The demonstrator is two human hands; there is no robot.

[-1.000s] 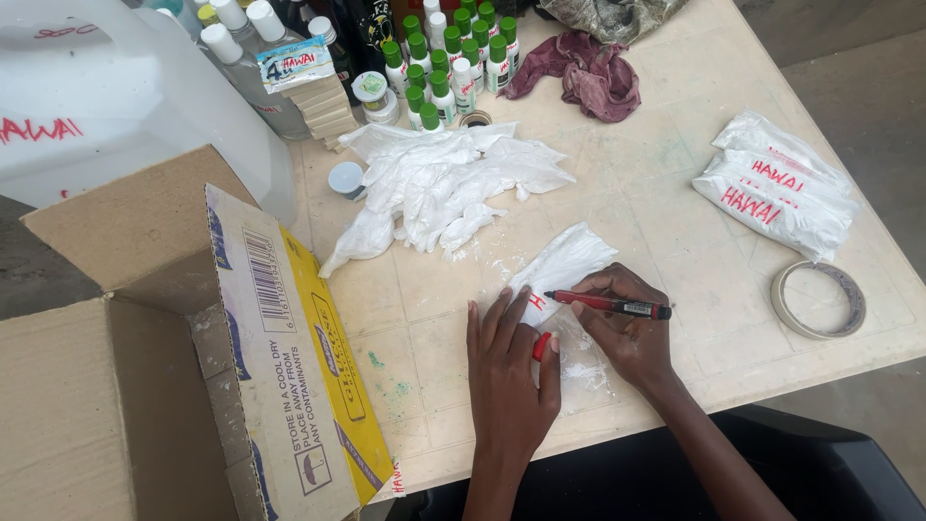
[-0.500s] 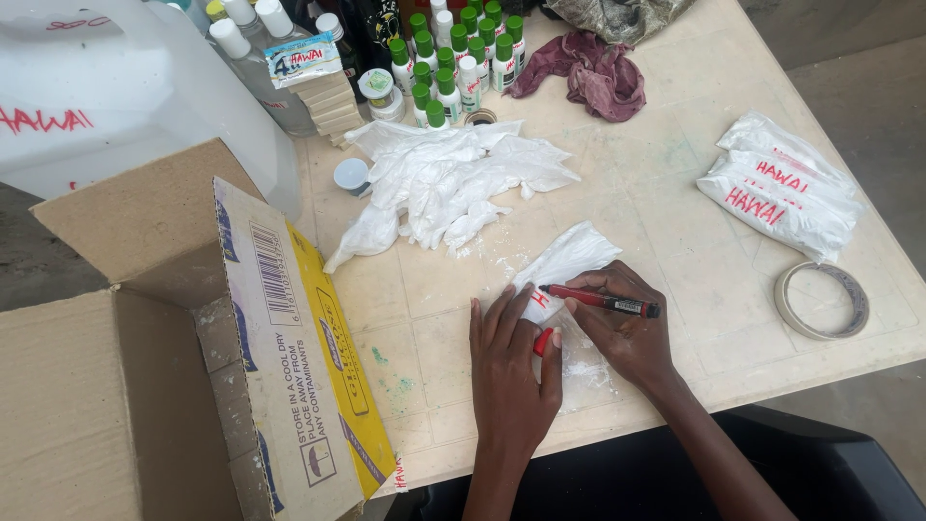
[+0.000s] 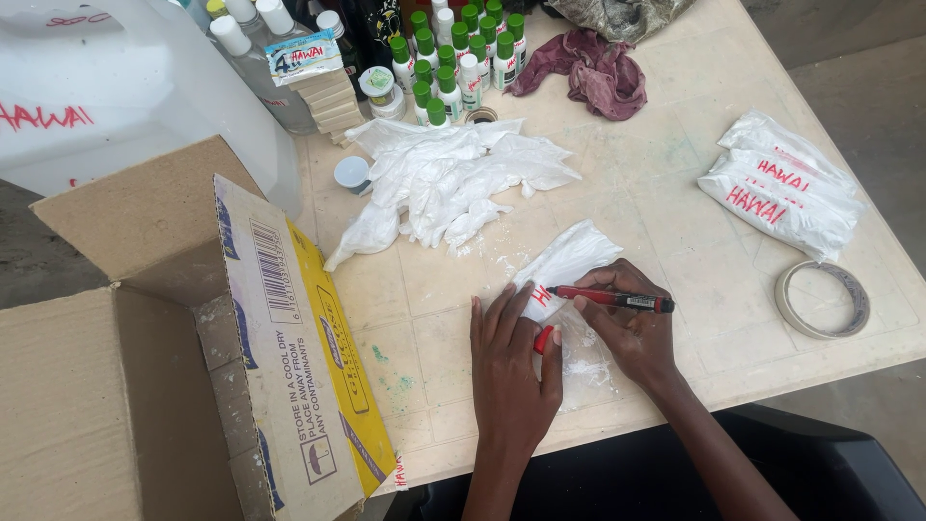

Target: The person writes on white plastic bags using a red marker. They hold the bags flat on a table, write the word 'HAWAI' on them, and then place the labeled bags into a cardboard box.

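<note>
A small white plastic bag of powder lies on the pale table near its front edge. My left hand presses flat on the bag's near end, with a red marker cap tucked under its thumb. My right hand grips a red marker, its tip on the bag beside fresh red lettering. A heap of unmarked white bags lies farther back. Marked bags with red writing are stacked at the right.
An open cardboard box stands at the left, a large white jug behind it. Green-capped small bottles crowd the far edge beside a maroon cloth. A tape roll lies at the right edge.
The marker tip has shifted slightly along the bag as red lettering is drawn. My left hand stays pressed on the bag.
</note>
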